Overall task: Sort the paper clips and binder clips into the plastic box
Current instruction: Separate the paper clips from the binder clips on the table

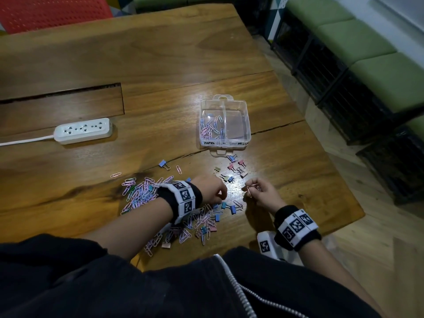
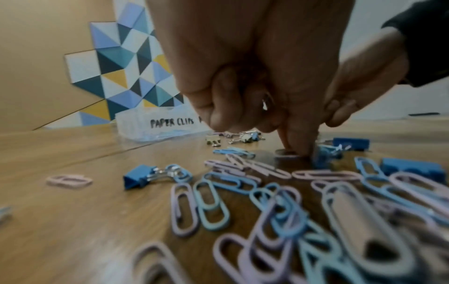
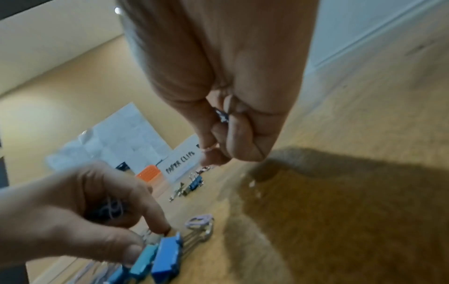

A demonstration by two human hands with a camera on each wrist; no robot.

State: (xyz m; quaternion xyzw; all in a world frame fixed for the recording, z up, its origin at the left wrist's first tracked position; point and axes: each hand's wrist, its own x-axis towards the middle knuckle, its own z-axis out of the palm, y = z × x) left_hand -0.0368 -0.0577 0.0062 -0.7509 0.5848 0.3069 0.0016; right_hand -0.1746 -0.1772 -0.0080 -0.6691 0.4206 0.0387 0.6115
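The clear two-compartment plastic box [image 1: 238,104] holds several paper clips [image 1: 211,128] in its left half, labelled "PAPER CLIPS" [image 2: 171,123]; the right half looks empty. My left hand [image 1: 216,195] curls round several paper clips [image 3: 111,209] in its palm. Its index fingertip [image 2: 295,148] presses down on the table beside blue binder clips [image 3: 167,255]. My right hand [image 1: 253,190], just right of it and above the table, pinches a pink paper clip [image 3: 208,148], with another clip tucked in its palm [image 3: 222,115]. A pile of pink and blue paper clips [image 1: 140,193] lies to the left.
Loose binder clips [image 1: 234,167] lie between the hands and the box. A white power strip [image 1: 83,130] with its cord sits far left on the wooden table [image 1: 160,65]. The table's right edge [image 1: 358,210] is near my right wrist.
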